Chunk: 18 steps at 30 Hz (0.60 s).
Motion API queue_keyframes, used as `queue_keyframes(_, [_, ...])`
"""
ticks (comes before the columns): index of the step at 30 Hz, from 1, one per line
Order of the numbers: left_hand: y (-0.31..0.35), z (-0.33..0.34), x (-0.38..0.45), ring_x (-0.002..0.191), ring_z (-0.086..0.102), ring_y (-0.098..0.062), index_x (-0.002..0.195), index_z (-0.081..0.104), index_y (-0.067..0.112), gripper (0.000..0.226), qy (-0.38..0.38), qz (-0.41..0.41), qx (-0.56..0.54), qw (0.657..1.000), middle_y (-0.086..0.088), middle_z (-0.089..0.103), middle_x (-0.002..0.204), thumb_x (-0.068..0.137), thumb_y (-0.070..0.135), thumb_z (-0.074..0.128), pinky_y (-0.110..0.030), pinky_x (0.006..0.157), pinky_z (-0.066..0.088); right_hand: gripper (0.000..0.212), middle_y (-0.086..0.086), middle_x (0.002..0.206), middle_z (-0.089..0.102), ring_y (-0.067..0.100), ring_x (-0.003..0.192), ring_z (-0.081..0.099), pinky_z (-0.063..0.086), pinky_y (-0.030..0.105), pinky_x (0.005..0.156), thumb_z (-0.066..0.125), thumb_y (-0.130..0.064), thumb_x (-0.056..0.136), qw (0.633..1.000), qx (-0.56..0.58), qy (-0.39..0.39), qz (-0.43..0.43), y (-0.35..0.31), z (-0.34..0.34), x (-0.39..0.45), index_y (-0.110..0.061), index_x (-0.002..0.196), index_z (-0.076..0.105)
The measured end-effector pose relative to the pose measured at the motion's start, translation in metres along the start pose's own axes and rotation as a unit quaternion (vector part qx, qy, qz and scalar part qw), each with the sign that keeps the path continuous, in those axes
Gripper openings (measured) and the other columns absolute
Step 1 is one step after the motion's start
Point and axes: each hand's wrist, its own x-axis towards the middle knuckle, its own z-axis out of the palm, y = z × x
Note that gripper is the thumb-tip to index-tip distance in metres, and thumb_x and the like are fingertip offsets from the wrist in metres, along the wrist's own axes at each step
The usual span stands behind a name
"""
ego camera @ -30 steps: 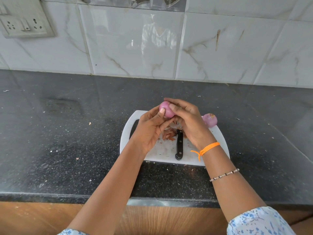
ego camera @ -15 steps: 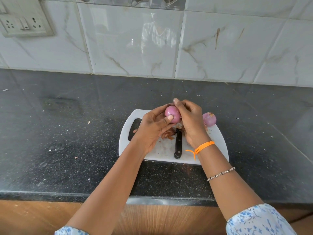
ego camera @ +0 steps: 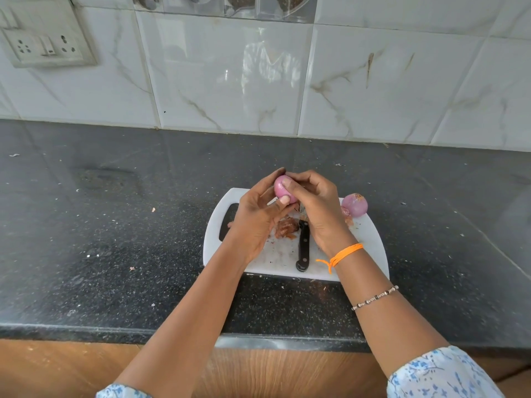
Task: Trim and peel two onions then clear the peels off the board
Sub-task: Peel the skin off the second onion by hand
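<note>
At the far left we saw a switch-and-socket plate (ego camera: 47, 47) on the glossy, marble-veined wall tiles (ego camera: 230, 79). Below ran a black speckled counter (ego camera: 100, 225) with a wooden front. On it lay a white cutting board (ego camera: 370, 242). Our left hand (ego camera: 255, 222) and right hand (ego camera: 319, 208) both curled their fingers around a peeled onion (ego camera: 281, 192) above the board. Beneath were brown peels (ego camera: 286, 228) and a black-handled knife (ego camera: 303, 248). A second onion (ego camera: 355, 204) sat at the board's far right corner.
</note>
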Motion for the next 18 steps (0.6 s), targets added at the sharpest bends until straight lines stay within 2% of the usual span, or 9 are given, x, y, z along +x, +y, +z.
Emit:
queue_keyframes(2, [-0.001,-0.001,0.001,0.113,0.059,-0.026,0.134,0.045,0.002,0.048,0.0,0.003,0.018,1.0,-0.016,0.058,0.124,0.089,-0.013,0.048,-0.029,0.09,0.054,0.006,0.001,0.08,0.067,0.007,0.078,0.063,0.054,0.033,0.077,0.069,-0.008,0.083,1.0,0.008,0.014,0.011,0.0,0.002,-0.002,-0.009,0.08,0.065])
queue_keyframes(4, [-0.004,0.001,0.001,0.113,0.059,-0.025,0.132,0.047,0.003,0.048,-0.01,0.008,0.05,0.999,-0.012,0.061,0.121,0.087,-0.014,0.05,-0.032,0.092,0.053,0.019,-0.001,0.07,0.061,0.007,0.069,0.059,0.051,0.026,0.066,0.069,-0.007,0.083,0.998,0.02,0.051,0.008,0.002,0.004,-0.001,-0.011,0.068,0.059])
queue_keyframes(6, [-0.006,0.003,0.0,0.111,0.06,-0.022,0.128,0.05,0.007,0.049,-0.016,0.017,0.079,0.997,-0.005,0.064,0.116,0.085,-0.015,0.052,-0.032,0.092,0.053,0.031,-0.004,0.059,0.051,0.008,0.06,0.05,0.043,0.021,0.057,0.068,-0.009,0.083,0.996,0.02,0.089,-0.002,0.004,0.004,0.001,-0.013,0.059,0.05])
queue_keyframes(8, [-0.006,0.004,0.0,0.111,0.06,-0.023,0.127,0.051,0.009,0.049,-0.011,0.018,0.075,0.997,-0.004,0.065,0.115,0.084,-0.015,0.053,-0.031,0.091,0.053,0.034,-0.004,0.057,0.048,0.011,0.061,0.047,0.041,0.021,0.057,0.069,-0.013,0.084,0.996,0.017,0.086,-0.005,0.005,0.003,0.001,-0.014,0.057,0.048])
queue_keyframes(12, [-0.005,0.004,-0.001,0.115,0.057,-0.023,0.131,0.048,0.007,0.05,-0.023,0.008,0.075,0.997,-0.008,0.06,0.124,0.086,-0.014,0.052,-0.029,0.091,0.053,0.035,0.009,0.067,0.05,0.021,0.071,0.048,0.042,0.033,0.066,0.066,-0.019,0.088,0.995,0.036,0.088,0.007,0.007,-0.002,0.005,-0.015,0.056,0.051])
queue_keyframes(16, [-0.001,0.003,0.0,0.117,0.056,-0.027,0.132,0.047,0.009,0.047,-0.023,-0.006,0.032,0.999,-0.018,0.053,0.133,0.089,-0.009,0.049,-0.028,0.092,0.053,0.022,0.005,0.069,0.059,0.017,0.072,0.054,0.047,0.033,0.069,0.062,-0.012,0.09,0.996,-0.03,0.083,-0.008,0.007,-0.008,0.01,-0.013,0.068,0.062])
queue_keyframes(18, [0.001,0.002,0.002,0.111,0.059,-0.025,0.133,0.046,0.009,0.045,-0.007,-0.011,0.007,1.0,-0.02,0.053,0.131,0.091,-0.008,0.047,-0.026,0.088,0.054,0.02,0.001,0.08,0.066,0.01,0.078,0.062,0.053,0.024,0.074,0.054,0.003,0.09,0.996,-0.067,0.05,-0.018,0.003,-0.01,0.011,-0.011,0.083,0.067])
